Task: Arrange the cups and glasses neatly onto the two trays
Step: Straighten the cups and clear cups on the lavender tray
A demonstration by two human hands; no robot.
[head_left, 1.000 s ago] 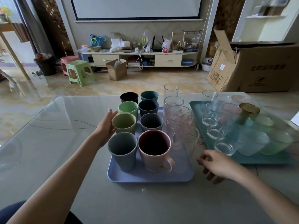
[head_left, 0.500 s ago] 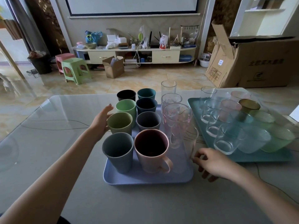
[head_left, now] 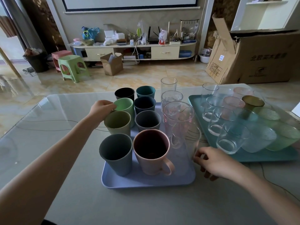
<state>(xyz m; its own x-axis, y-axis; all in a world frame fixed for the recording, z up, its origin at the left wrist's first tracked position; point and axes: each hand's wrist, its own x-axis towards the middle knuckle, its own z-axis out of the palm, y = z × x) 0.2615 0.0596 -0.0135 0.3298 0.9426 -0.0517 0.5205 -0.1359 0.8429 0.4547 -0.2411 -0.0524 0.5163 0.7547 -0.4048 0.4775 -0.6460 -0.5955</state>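
Standing upright at the blue tray's (head_left: 146, 182) right edge, the tall clear glass (head_left: 192, 140) sits just ahead of the right hand (head_left: 214, 161) — fingers curled at its base — while the left hand (head_left: 101, 111) pinches the light green cup's (head_left: 124, 108) rim on the left side.

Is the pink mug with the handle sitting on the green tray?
No, the pink mug stands at the near end of the blue tray, next to a grey cup, not on the green tray.
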